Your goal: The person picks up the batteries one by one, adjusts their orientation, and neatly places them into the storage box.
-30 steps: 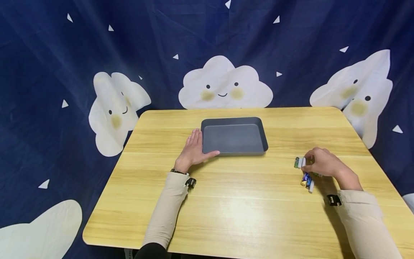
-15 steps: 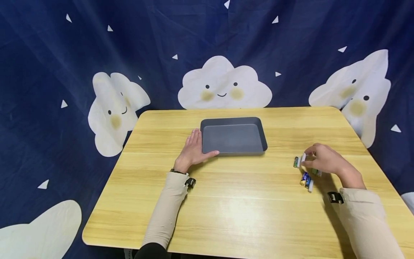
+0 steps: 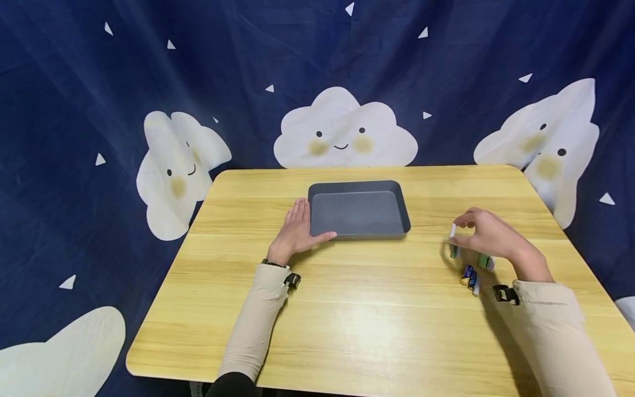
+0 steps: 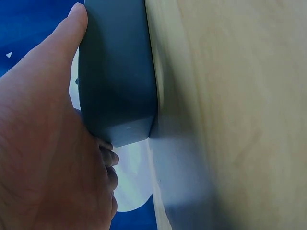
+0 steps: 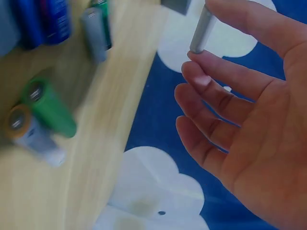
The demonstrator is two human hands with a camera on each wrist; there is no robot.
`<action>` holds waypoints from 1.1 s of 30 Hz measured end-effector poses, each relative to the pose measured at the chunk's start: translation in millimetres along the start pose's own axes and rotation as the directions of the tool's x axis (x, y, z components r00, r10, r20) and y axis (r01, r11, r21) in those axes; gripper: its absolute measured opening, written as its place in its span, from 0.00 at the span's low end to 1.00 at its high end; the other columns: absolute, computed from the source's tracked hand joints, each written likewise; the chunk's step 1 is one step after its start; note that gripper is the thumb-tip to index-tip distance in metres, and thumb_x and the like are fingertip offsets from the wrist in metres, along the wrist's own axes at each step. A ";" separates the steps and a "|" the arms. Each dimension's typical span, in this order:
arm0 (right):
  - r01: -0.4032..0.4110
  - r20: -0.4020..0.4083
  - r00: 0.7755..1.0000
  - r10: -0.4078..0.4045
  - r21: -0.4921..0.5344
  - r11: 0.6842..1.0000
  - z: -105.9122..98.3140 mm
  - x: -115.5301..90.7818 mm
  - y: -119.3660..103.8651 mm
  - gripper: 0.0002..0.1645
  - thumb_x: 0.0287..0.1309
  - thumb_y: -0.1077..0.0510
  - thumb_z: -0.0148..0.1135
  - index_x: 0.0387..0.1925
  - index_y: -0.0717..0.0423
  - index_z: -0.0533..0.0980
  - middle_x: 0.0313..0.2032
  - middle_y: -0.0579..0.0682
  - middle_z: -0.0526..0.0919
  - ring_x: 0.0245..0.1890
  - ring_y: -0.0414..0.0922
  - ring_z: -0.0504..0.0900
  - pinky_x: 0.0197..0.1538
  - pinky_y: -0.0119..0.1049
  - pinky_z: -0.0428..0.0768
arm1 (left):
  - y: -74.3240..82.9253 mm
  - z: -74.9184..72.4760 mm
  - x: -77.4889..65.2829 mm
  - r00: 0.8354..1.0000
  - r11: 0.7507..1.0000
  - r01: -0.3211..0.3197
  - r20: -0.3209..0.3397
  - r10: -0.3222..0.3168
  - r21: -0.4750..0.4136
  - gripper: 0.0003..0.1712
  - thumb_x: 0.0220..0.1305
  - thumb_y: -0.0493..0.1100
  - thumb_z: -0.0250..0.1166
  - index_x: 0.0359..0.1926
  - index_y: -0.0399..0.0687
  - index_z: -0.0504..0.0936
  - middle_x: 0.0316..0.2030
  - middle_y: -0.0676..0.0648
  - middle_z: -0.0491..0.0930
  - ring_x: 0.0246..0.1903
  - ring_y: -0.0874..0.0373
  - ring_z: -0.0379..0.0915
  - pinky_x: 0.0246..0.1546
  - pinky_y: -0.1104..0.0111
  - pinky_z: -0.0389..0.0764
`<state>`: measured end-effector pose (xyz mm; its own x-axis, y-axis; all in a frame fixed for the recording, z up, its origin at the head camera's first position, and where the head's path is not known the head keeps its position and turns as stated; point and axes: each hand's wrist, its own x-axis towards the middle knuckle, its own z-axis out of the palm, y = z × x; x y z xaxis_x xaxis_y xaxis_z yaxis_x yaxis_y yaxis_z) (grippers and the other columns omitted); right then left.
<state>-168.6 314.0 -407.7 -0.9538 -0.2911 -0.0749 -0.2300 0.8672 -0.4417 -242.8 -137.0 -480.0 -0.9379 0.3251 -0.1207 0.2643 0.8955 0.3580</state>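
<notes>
Wooden tabletop [image 3: 367, 309] separates tray [image 3: 359, 212] from right hand [image 3: 488, 234], pinching white battery [image 3: 452, 230]; left hand [image 3: 296, 231], uncurled, touches tray's edge [image 3: 372, 237].

There was the left hand [image 4: 53, 134], filling the left side, its thumb [image 4: 60, 45] stretched upward with the tip right against the edge of the dark tray [image 4: 117, 62]! Lower down, the other fingertips [image 4: 112, 179] showed in a row, just by the tray's corner. The tray's smooth outer wall ran down from the top, and alongside it came the pale wooden table [image 4: 244, 96], a bluish-grey shadow [image 4: 184, 163] spreading over the grain. Behind, blue cloth [image 4: 36, 21] peeked through, with a small white triangle [image 4: 9, 54] upper left and a rounded white patch [image 4: 132, 177] below the corner.
</notes>
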 end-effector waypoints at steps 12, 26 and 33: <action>0.076 -0.039 0.996 -0.076 -0.008 0.997 -2.4 23.5 -26.3 0.27 0.61 0.52 0.73 0.54 0.68 0.82 0.49 0.65 0.82 0.50 0.60 0.81 0.51 0.57 0.80 | -0.8 0.3 1.1 1.000 1.000 0.001 0.000 -0.001 0.018 0.74 0.59 0.84 0.54 0.82 0.35 0.36 0.84 0.37 0.31 0.84 0.46 0.24 0.85 0.52 0.37; 0.130 -0.057 0.990 -0.128 0.030 0.991 3.1 52.3 -53.5 0.25 0.58 0.55 0.75 0.51 0.68 0.83 0.48 0.64 0.83 0.49 0.59 0.81 0.54 0.56 0.80 | -1.7 0.5 0.2 1.000 1.000 -0.007 0.011 0.007 0.006 0.75 0.59 0.85 0.53 0.82 0.37 0.34 0.84 0.39 0.29 0.84 0.47 0.23 0.85 0.53 0.35; 0.117 -0.034 0.993 -0.115 0.037 0.992 8.1 60.5 -61.9 0.29 0.58 0.53 0.75 0.55 0.69 0.81 0.51 0.64 0.82 0.52 0.59 0.81 0.57 0.57 0.79 | -1.8 1.4 2.3 1.000 1.000 -0.012 0.025 0.011 0.027 0.75 0.59 0.85 0.52 0.82 0.37 0.32 0.84 0.39 0.28 0.84 0.49 0.22 0.85 0.56 0.35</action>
<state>-210.5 239.4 -392.1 -0.9269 -0.3751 0.0074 -0.3324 0.8118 -0.4801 -245.1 -137.4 -482.1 -0.9290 0.3428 -0.1396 0.2815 0.8993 0.3347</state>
